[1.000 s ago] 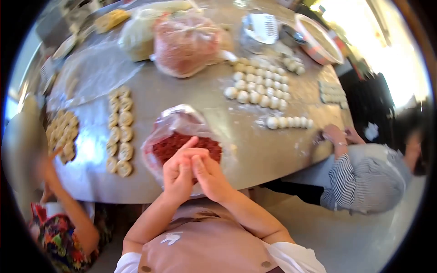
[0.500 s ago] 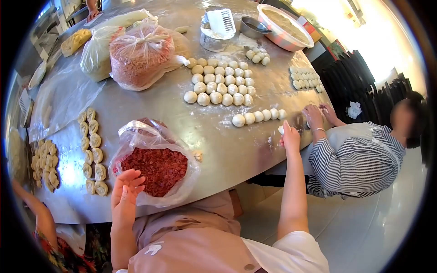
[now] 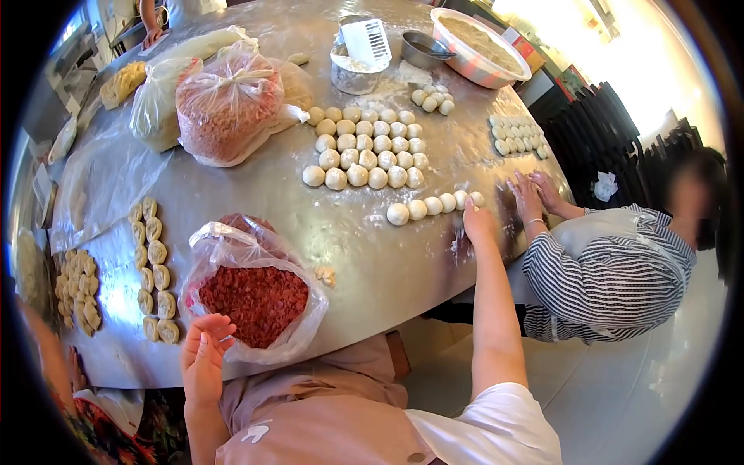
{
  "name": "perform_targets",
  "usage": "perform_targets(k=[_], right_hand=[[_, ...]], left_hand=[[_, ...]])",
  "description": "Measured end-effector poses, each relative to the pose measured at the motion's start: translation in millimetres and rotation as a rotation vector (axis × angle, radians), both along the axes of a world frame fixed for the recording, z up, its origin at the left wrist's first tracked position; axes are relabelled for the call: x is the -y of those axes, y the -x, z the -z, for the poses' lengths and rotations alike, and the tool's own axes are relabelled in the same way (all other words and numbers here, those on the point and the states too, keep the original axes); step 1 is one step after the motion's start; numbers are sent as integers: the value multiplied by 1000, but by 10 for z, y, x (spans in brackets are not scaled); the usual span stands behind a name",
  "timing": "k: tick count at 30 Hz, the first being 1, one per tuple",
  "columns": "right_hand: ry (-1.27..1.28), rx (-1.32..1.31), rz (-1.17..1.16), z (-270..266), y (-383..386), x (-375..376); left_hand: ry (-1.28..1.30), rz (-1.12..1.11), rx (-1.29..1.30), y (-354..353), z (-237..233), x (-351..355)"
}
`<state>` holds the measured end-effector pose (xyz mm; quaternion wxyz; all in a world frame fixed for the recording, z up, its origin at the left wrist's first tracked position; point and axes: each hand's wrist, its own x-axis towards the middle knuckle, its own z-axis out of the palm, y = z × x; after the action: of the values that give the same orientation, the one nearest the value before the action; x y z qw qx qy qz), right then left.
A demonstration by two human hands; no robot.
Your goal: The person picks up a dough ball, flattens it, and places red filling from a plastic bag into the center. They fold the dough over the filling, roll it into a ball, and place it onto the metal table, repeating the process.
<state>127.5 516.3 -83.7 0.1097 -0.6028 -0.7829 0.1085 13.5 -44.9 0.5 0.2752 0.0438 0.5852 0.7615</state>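
My right hand (image 3: pixel 480 223) reaches over the steel table, its fingers pinched at the last dough ball (image 3: pixel 475 199) in a short row of white dough balls (image 3: pixel 432 205). The back of the hand hides part of the grip. My left hand (image 3: pixel 204 350) is raised palm up with loosely curled fingers and nothing in it. It is beside the near left rim of an open plastic bag (image 3: pixel 304 325) holding dark red chopped filling (image 3: pixel 254 304). Beyond the row sits a larger block of floured dough balls (image 3: pixel 364 147).
Shaped dough pieces (image 3: pixel 157 252) line the left. Tied bags of filling (image 3: pixel 230 108), a flour container (image 3: pixel 356 74), a metal bowl (image 3: pixel 425 50) and a tub (image 3: pixel 480 50) stand farther back. A co-worker in stripes (image 3: pixel 608 271) works at the right; others' arms show at left.
My right hand has moved slightly forward and left to the row's end; the white piece seen at its fingers is now hidden. The co-worker's hands have shifted. The view has moved slightly.
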Motion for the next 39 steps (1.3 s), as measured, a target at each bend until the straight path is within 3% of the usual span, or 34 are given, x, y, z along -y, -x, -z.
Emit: perform_targets(k=[3,12,16,22,29,30,33,34,35,36,37,38,39], right_hand=[[94,-89,38,-93,-43,-6],[221,56,6,-123,-39,-77],[354,-18,32,-51,-73,-212],[149,9,-16,259,-160,-384],[261,-133,14,-191,-63,25],[267,-177,15,-222,-50,92],[68,-165,-243,609,-401,-786],[128,-225,-185,301,-319,-434],[-84,-205,-380,275,-354,-367],[8,-136,-326,0,-237,-109],[-94,15,-181,-155,-141,138],[-186,-32,-300,-119,-125,171],[-136,-76,-270,-280,-20,460]], left_hand=[[24,-7,-1,-1,1,-9],[11,0,28,-13,54,0],[-9,2,47,-34,76,33],[21,-33,71,-41,47,126],[11,-327,37,102,198,664],[129,-433,-9,113,250,692],[515,-733,-234,167,553,1042],[618,-770,-368,195,747,1209],[860,-805,-427,174,788,1279],[1103,-824,-466,156,817,1276],[1221,-780,-498,160,896,1338],[1327,-712,-525,182,960,1401],[1336,-698,-480,199,1037,1396]])
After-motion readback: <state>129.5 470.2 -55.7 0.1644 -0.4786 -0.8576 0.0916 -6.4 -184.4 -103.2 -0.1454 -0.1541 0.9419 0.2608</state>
